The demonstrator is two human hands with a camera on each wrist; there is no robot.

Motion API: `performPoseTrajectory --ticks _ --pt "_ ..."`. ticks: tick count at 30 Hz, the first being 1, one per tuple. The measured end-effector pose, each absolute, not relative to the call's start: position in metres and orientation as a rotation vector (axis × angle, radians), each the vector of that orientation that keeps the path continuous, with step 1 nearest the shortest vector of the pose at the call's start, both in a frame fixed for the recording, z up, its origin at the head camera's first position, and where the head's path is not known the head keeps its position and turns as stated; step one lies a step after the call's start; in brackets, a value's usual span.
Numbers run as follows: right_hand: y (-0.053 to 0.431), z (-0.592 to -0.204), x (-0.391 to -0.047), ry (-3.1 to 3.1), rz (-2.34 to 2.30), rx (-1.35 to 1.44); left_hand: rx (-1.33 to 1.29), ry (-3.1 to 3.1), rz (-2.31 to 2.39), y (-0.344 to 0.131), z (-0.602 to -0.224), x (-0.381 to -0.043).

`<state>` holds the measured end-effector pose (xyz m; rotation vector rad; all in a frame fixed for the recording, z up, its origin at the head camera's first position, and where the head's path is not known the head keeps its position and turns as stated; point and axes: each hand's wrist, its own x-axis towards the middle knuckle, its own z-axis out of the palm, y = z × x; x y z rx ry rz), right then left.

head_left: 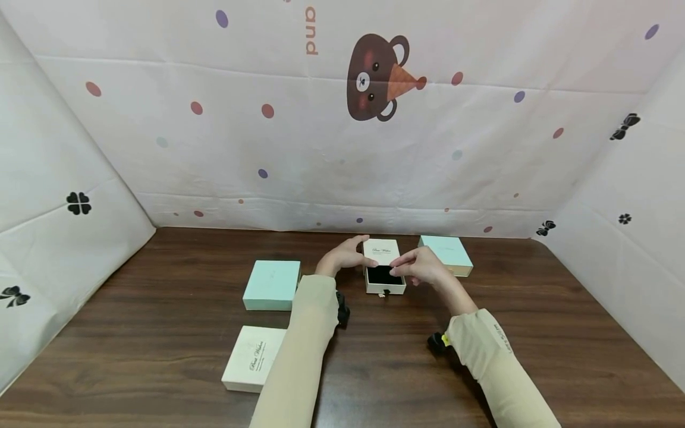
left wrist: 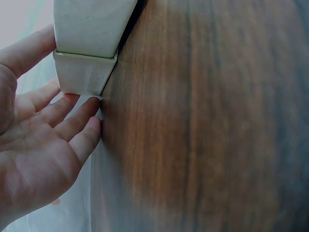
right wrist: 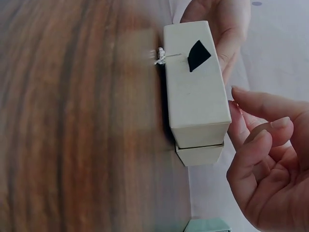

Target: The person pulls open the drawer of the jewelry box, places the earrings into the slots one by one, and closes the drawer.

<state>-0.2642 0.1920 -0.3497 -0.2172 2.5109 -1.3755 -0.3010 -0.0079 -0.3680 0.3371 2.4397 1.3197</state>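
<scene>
A small white drawer-style gift box (head_left: 382, 252) with dark script on its top stands near the back of the table. Its drawer (head_left: 385, 289), lined in black, is pulled out toward me. Along the box's left side, my left hand (head_left: 345, 254) spreads thumb and fingers, the fingertips at the far end (left wrist: 79, 77). Over the drawer's right rim, the thumb and forefinger of my right hand (head_left: 423, 267) come close together; whether they pinch anything I cannot tell. By the black ribbon tab (right wrist: 198, 56), a silvery chain-like piece (right wrist: 161, 55) hangs at the drawer's front.
A mint-green box (head_left: 446, 252) sits just right of the white one. To the left are another mint-green box (head_left: 272, 284) and a larger white box (head_left: 253, 356), partly behind my left sleeve. A printed white cloth (head_left: 299, 148) borders the brown wooden table (head_left: 160, 333).
</scene>
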Motion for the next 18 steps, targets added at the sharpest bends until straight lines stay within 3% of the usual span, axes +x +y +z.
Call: performPoseTrajectory --ticks 18 --pt "0.1889 -0.3564 -0.2647 2.542 -1.329 -0.234 0.365 2.44 1.302 -0.0089 -0.3685 -0.3024"
